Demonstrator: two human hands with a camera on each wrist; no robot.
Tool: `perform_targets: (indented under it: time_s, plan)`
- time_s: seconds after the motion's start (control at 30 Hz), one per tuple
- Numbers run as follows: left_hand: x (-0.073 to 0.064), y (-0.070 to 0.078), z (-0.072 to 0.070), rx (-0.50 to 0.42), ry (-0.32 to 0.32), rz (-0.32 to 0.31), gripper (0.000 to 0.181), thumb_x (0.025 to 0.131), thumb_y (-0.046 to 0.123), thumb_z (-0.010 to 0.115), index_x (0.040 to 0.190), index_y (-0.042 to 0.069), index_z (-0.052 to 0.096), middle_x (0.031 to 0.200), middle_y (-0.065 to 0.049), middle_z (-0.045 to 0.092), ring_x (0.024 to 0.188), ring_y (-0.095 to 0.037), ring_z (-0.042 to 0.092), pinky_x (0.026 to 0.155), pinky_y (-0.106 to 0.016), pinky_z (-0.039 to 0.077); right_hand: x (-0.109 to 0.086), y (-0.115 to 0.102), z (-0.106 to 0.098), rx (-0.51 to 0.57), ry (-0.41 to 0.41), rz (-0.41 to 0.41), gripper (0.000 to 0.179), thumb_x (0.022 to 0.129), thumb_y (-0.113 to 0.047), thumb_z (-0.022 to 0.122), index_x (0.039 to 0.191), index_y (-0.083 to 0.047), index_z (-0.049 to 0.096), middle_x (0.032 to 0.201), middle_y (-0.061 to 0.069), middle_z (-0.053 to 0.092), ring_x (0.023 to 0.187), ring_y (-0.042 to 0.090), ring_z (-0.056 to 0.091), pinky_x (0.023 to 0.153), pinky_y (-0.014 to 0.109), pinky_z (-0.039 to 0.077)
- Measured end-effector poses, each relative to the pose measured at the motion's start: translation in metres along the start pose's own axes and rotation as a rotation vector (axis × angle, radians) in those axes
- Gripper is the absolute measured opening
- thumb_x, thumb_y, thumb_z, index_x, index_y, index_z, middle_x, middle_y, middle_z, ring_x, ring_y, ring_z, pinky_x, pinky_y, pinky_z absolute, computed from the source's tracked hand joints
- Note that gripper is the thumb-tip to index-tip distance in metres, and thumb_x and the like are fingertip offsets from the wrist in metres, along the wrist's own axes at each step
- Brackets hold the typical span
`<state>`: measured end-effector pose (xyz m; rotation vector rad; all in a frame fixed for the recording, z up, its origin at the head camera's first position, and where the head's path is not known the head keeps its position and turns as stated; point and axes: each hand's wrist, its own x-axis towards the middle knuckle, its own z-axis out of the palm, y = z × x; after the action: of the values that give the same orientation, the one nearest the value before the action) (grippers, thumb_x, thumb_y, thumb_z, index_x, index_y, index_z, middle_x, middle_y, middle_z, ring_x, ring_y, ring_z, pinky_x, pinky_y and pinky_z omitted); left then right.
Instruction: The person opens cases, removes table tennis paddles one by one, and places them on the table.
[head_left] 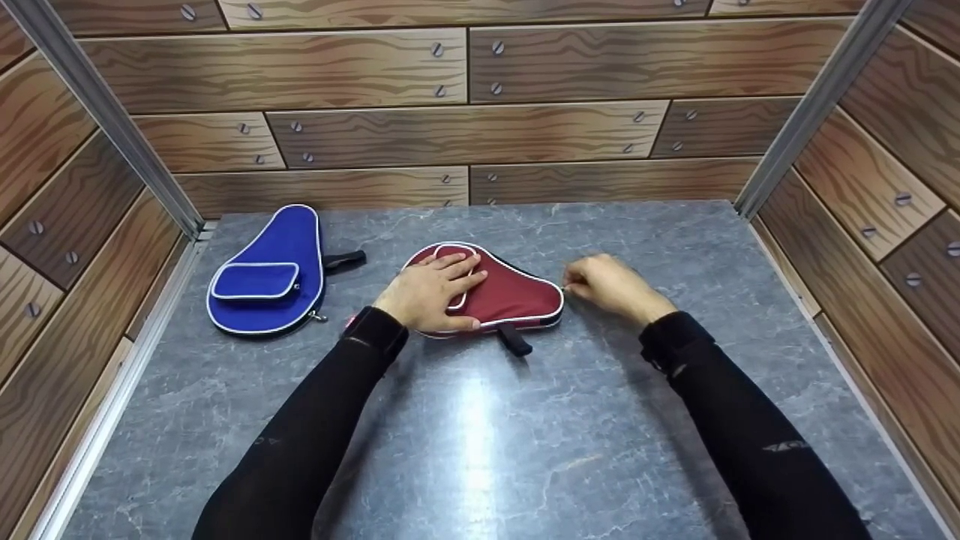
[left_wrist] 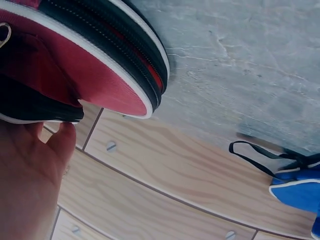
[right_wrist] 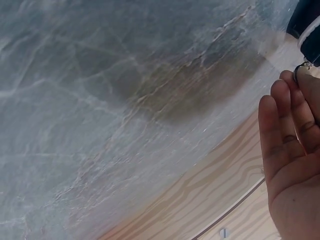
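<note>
A red table tennis bat case (head_left: 521,294) with white piping lies flat in the middle of the table, its narrow end to the right. My left hand (head_left: 429,294) rests over its pocket with fingers spread. At the narrow tip, my right hand (head_left: 611,285) pinches the zipper pull (right_wrist: 299,71) between thumb and finger; its other fingers are fairly straight in the right wrist view. A black zipper band (left_wrist: 117,42) runs round the case's wide end, with a strip of red showing along it. From the near side sticks out a black strap (head_left: 514,340).
A blue bat case (head_left: 289,238) with a pocket lies to the left, its black strap (head_left: 345,260) pointing right. Wood-patterned walls (head_left: 375,139) enclose the grey marbled table (head_left: 570,450) at the back and on both sides.
</note>
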<state>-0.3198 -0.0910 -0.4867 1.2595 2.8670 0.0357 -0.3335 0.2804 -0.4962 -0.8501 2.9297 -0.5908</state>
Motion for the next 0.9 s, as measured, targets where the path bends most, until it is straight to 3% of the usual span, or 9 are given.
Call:
perform_targets:
  time_s: [0.4, 0.9]
  plan:
    - [-0.006, -0.001, 0.002, 0.01, 0.009, -0.047, 0.089, 0.108, 0.07, 0.067, 0.179, 0.018, 0.052, 0.191, -0.009, 0.044, 0.177, -0.036, 0.044, 0.145, -0.059, 0.039, -0.004, -0.004, 0.001, 0.013, -0.018, 0.023, 0.007, 0.107, -0.006, 0.082, 0.11, -0.002, 0.086, 0.107, 0.015, 0.088, 0.103, 0.035, 0.083, 0.099, 0.06, 0.069]
    - [-0.003, 0.0, 0.004, 0.017, -0.001, -0.066, 0.089, 0.109, 0.073, 0.066, 0.179, 0.02, 0.052, 0.191, -0.008, 0.043, 0.178, -0.036, 0.043, 0.144, -0.061, 0.041, -0.021, -0.008, 0.0, 0.04, -0.021, 0.007, 0.005, 0.107, -0.006, 0.081, 0.107, -0.006, 0.086, 0.102, 0.009, 0.086, 0.095, 0.025, 0.078, 0.094, 0.056, 0.069]
